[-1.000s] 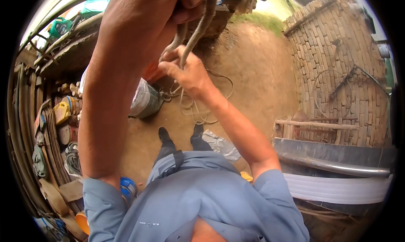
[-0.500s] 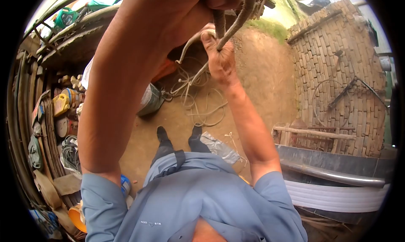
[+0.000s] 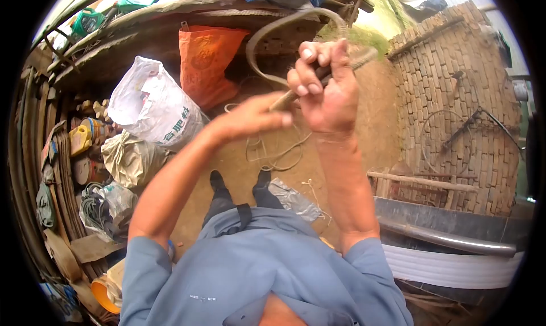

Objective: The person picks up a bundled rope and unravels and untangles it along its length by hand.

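Note:
A thick tan rope (image 3: 259,39) arches in a loop above my hands. My right hand (image 3: 330,96) is raised in front of me, palm toward me, its fingers curled round the rope. One length of rope sticks out past the right side of this hand. My left hand (image 3: 253,118) is beside it on the left, smeared by motion. A short piece of the rope crosses at its fingertips; whether the fingers grip it is unclear. More thin rope (image 3: 278,161) lies in loose coils on the dirt floor below.
An orange sack (image 3: 207,64) and a white printed sack (image 3: 156,104) stand at the left. A bundled pale bag (image 3: 131,158) sits nearby. Crumpled plastic (image 3: 293,198) lies by my feet. Stacked bricks (image 3: 455,93) and a metal pipe (image 3: 449,235) are on the right.
My left arm has come down from overhead to beside my right hand. My right hand has risen slightly and turned, still holding the rope. The sacks at left are now uncovered.

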The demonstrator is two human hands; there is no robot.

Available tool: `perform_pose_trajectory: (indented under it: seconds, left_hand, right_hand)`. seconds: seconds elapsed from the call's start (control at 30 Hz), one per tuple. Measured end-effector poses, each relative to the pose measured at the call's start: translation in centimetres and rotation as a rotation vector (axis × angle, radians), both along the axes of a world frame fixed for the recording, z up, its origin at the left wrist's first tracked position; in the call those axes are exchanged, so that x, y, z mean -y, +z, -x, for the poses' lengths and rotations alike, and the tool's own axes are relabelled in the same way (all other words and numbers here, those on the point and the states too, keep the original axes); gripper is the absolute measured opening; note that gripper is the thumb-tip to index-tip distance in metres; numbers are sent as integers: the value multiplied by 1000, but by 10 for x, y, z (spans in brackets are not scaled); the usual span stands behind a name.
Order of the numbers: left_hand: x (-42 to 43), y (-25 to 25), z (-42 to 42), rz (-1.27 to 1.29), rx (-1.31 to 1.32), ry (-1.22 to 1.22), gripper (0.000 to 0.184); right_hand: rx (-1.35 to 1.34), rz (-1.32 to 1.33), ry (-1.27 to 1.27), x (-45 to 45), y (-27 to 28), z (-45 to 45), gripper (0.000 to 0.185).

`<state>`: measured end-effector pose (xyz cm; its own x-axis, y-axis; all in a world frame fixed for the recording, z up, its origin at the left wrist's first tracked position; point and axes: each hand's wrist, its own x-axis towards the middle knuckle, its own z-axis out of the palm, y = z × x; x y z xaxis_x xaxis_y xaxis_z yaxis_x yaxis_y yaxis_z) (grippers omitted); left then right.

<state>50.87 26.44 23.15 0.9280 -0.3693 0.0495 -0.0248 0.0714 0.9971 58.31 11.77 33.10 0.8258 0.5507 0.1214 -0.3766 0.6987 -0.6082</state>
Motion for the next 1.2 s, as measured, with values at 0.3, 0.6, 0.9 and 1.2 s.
perform_pose_trajectory:
  seconds: [0.3,0.6,0.9,1.2]
  left_hand:
    - [22,-97,43,-398,-41,179,20]
    - [-13,-101,21,-216,-222,371,14]
    - [0,129,-33,-120,95,277,29]
    - [22,20,-31,-567,266,24,12]
  right_hand:
    - [-13,-124,-176,70,46,-29,40]
    - [-63,-377,-198,179,27,-79,40]
    - [-356,-223,-188,125,-74,-78,71]
    - [-413,-433,20,115,-56,-51,44]
